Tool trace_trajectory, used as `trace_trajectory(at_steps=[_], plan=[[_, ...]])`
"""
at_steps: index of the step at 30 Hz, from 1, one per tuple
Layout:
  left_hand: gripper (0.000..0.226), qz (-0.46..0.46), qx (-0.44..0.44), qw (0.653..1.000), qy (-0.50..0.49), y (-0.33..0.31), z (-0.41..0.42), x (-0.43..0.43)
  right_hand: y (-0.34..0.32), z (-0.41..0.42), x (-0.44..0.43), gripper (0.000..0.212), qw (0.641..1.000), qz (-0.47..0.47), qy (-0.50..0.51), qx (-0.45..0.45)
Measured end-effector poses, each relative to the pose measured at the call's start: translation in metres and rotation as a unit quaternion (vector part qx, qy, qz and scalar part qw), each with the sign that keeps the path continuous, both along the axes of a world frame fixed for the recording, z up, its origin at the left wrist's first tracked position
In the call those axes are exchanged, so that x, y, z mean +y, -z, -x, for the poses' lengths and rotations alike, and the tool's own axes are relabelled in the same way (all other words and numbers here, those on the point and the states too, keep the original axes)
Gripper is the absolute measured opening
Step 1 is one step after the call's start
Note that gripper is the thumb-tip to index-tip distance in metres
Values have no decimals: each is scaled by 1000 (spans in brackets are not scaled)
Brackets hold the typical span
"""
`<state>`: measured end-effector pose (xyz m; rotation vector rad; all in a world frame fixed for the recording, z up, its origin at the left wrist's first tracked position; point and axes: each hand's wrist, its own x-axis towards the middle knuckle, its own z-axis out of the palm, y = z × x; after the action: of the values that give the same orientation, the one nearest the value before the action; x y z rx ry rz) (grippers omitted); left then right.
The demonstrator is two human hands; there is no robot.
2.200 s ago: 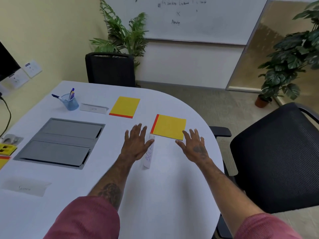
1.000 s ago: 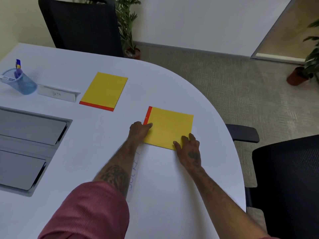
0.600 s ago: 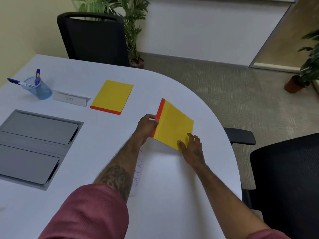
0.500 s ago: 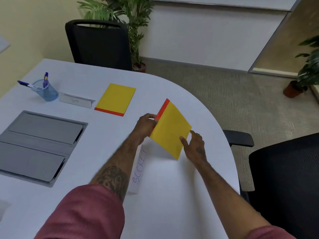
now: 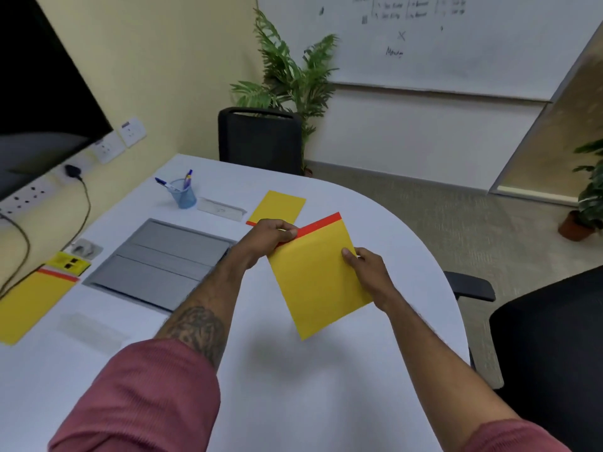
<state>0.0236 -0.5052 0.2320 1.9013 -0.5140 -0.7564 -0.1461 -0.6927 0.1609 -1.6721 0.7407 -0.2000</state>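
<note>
A yellow notepad (image 5: 318, 282) with a red strip along its top edge is held up above the white table (image 5: 326, 386), tilted, its face towards me. My left hand (image 5: 267, 238) pinches its upper left corner at the red strip. My right hand (image 5: 367, 267) grips its right edge, thumb on the front. A second yellow notepad (image 5: 282, 205) lies flat on the table behind my left hand, partly hidden by it.
A grey hatch panel (image 5: 166, 259) is set into the table on the left. Behind it stand a blue pen cup (image 5: 183, 197) and a white name card (image 5: 222, 208). A third yellow pad (image 5: 29, 305) lies far left. Black chairs (image 5: 548, 347) stand right and behind.
Both hands went from resting flat on the table to taking the near notepad by its edges, lifting it off the table and turning it red strip uppermost. The view tilted up.
</note>
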Motion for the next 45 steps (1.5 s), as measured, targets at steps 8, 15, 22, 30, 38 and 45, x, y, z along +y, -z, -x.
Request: trace_trajectory(at_steps=[8,15,22,30,38,45], plan=[[32,59,-70,994,-61,-42,35,99,-48,17,87,32,998,15,-11,-65],[52,131,-22,974,-184,-54,80,164,-77,20,135,33,995,4,-6,-95],[33,116,22,978,-170,-34,144,205,-98,34,172,35,994,-17,-16,-109],[27,101,-49,957,-267,-44,176,245,-109,56,223,35,990,-52,-75,-110],[52,114,-106,939,-306,-64,173,322,-123,29,289,37,977,-26,-166,-128],[54,126,-104,923,-348,-65,168,423,-124,2,390,28,969,-50,-211,-121]])
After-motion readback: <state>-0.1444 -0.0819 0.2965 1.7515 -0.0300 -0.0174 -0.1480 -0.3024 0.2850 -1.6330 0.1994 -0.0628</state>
